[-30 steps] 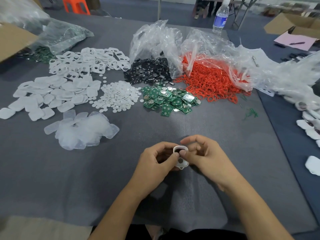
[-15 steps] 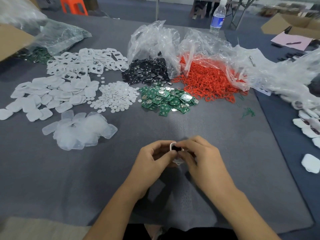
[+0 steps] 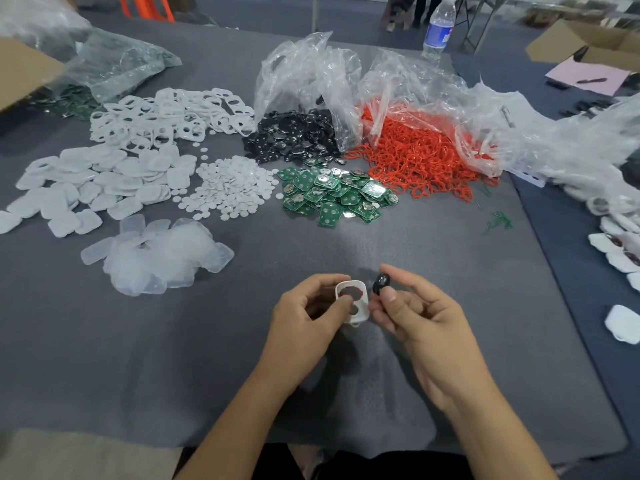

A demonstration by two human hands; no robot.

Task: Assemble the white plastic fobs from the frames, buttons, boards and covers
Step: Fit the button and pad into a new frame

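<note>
Left hand point(image 3: 311, 308): low in the middle, just above the grey desk point(image 3: 433, 244); fingers curled round a white frame point(image 3: 360, 315), thumb lying across its face.
White frame: held upright-ish between the two hands; something reddish rims its upper opening.
Right hand point(image 3: 420, 315): thumb and forefinger pinch a small black piece point(image 3: 381, 284); the other fingers are loosely bent.
Black piece: just right of the frame's top corner; whether they touch cannot be told.
Translucent covers point(image 3: 156, 259): a loose heap on the desk, left of the hands and a little farther off.
Finished fobs point(image 3: 621, 259): scattered white along the right edge.
Green boards point(image 3: 336, 197): a pile straight beyond the hands.
Round white buttons point(image 3: 228, 192): a flat spread just left of the boards.
White covers point(image 3: 93, 188): a wide scatter left of the buttons.
Red rings point(image 3: 422, 161): a big heap right of the boards, spilling from a clear bag point(image 3: 415, 84).
Black parts point(image 3: 294, 136): a heap behind the boards, at the mouth of another clear bag.
Loose frames point(image 3: 166, 119): a white pile behind the covers.
Water bottle point(image 3: 438, 29): upright at the far edge.
</note>
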